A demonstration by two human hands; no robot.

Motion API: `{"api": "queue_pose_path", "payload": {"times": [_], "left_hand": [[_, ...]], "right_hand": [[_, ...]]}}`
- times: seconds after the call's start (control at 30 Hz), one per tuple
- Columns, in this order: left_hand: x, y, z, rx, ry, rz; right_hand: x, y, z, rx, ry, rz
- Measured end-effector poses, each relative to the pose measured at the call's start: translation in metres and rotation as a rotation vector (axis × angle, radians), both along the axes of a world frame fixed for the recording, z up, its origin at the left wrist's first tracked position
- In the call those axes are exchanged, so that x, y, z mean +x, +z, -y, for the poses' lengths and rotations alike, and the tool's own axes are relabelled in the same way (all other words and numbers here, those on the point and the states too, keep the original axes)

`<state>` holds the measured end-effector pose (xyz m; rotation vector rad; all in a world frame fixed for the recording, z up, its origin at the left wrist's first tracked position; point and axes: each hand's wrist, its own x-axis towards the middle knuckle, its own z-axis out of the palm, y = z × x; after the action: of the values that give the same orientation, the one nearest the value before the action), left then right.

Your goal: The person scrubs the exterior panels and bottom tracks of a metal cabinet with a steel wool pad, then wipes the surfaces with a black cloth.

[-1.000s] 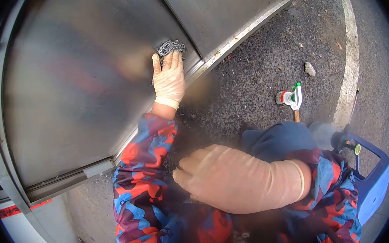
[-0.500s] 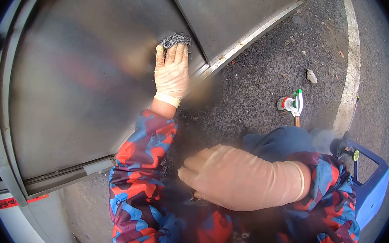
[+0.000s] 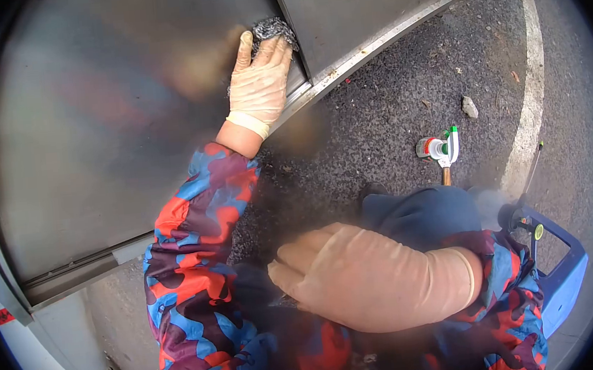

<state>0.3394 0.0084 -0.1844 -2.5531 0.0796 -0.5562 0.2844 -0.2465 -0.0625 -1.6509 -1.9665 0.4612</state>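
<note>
Head view: left hand (image 3: 258,82) presses steel wool (image 3: 271,28) under fingertips.

Even, soft daylight here, no hard shadows on the asphalt (image 3: 402,98). The steel panel (image 3: 115,130) gives back dull smeary reflections, no harsh glare. Heavy fisheye: straight edges bow and the corners go black. The near gloved right hand (image 3: 368,277) is soft and hazy, while the far left hand (image 3: 257,83) looks sharper.
</note>
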Motion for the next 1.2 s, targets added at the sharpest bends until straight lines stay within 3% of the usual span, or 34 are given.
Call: {"api": "queue_pose_path", "payload": {"times": [0.13,0.27,0.37,0.47,0.57,0.67,0.83,0.9,1.0,1.2], "left_hand": [[0.003,-0.042,0.002,0.006,0.074,-0.052],[-0.004,-0.078,-0.005,-0.031,-0.042,-0.112],[-0.009,-0.103,0.002,0.007,0.03,-0.378],[-0.002,-0.126,0.006,-0.066,0.054,-0.351],[-0.003,-0.123,-0.002,-0.024,0.014,-0.408],[0.0,-0.115,-0.005,-0.165,0.006,-0.407],[-0.008,-0.054,-0.001,-0.094,0.01,-0.206],[-0.005,-0.017,-0.003,-0.169,-0.037,0.011],[-0.002,0.06,0.002,-0.086,-0.043,0.118],[0.002,0.16,-0.004,0.004,-0.135,0.315]], "right_hand": [[0.002,-0.003,-0.002,-0.054,0.005,0.021],[0.006,-0.004,-0.01,-0.107,0.046,0.008],[0.007,-0.001,-0.015,-0.09,0.027,0.024],[0.007,-0.001,-0.016,-0.102,0.016,-0.009],[0.007,0.002,-0.016,-0.144,0.001,-0.057],[0.007,0.006,-0.019,-0.118,0.023,-0.065],[0.004,0.0,-0.015,-0.099,0.028,-0.129],[0.004,0.003,-0.012,-0.061,0.02,-0.125],[0.003,0.009,-0.011,-0.113,0.03,-0.115],[0.001,0.007,-0.007,-0.135,0.076,-0.078]]}}
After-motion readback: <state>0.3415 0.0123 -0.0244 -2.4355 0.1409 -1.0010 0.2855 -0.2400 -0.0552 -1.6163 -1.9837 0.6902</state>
